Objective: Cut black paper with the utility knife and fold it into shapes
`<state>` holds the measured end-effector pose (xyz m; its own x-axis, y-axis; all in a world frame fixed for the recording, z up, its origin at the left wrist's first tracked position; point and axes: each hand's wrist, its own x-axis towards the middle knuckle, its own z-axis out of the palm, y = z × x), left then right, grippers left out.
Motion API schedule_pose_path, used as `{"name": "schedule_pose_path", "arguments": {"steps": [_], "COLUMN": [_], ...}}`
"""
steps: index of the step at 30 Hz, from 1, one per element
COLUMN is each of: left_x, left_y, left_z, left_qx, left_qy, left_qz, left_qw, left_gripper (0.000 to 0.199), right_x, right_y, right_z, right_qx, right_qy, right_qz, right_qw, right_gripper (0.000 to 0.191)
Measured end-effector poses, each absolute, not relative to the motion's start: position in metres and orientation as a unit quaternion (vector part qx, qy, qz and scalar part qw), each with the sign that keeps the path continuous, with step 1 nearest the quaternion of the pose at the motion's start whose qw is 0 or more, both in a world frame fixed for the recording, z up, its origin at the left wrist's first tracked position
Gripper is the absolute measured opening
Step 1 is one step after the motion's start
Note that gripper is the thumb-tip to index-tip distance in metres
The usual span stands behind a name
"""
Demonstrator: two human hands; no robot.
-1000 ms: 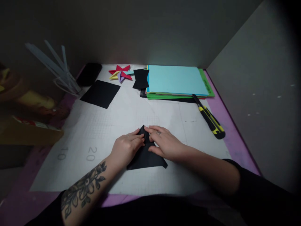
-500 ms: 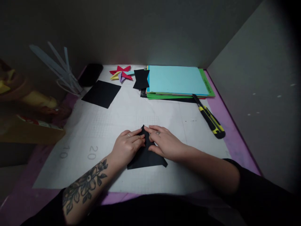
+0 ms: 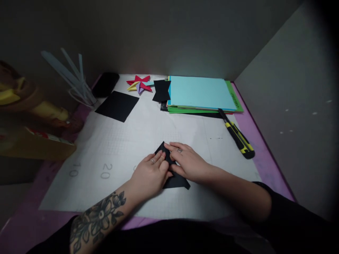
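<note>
A partly folded sheet of black paper (image 3: 176, 181) lies on the white sheet in front of me, its pointed tip facing away. My left hand (image 3: 151, 173) covers its left side, fingers bent and pressing on the paper near the middle fold. From the right, my right hand (image 3: 189, 160) holds the other side, its index fingertip close to the tip and its thumb lower down. Both hands nearly touch over the centre. A small corner sticks out at the lower right. Much of the left edge is hidden under my left hand.
A black square sheet (image 3: 118, 106), a dark phone (image 3: 106, 84), a colourful folded paper star (image 3: 140, 84) and a black cut piece (image 3: 162, 90) lie at the back. A stack of coloured paper (image 3: 201, 92) and a utility knife (image 3: 239, 139) lie to the right. Pale strips (image 3: 76, 77) stand at left.
My left hand has slid right and toward me over the black paper, with its fingers more bent. My right hand stays almost in place. The view has shifted slightly.
</note>
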<state>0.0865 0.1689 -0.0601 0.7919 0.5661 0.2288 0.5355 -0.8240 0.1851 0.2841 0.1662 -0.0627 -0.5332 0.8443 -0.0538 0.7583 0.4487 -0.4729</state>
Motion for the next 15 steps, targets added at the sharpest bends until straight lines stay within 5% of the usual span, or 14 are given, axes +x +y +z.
{"name": "schedule_pose_path", "arguments": {"steps": [6, 15], "left_x": [0.085, 0.089], "left_y": [0.165, 0.157], "left_z": [-0.069, -0.073], "left_qx": [0.951, 0.955], "left_qy": [0.287, 0.287], "left_qz": [0.115, 0.065], "left_qw": [0.021, -0.029], "left_gripper": [0.037, 0.038], "right_x": [0.284, 0.29], "right_y": [0.168, 0.173], "right_z": [-0.062, -0.061], "right_qx": [-0.473, -0.468], "right_qy": [-0.841, -0.817], "right_qz": [0.24, 0.279], "right_qw": [0.11, 0.187], "right_gripper": [0.021, 0.043]}}
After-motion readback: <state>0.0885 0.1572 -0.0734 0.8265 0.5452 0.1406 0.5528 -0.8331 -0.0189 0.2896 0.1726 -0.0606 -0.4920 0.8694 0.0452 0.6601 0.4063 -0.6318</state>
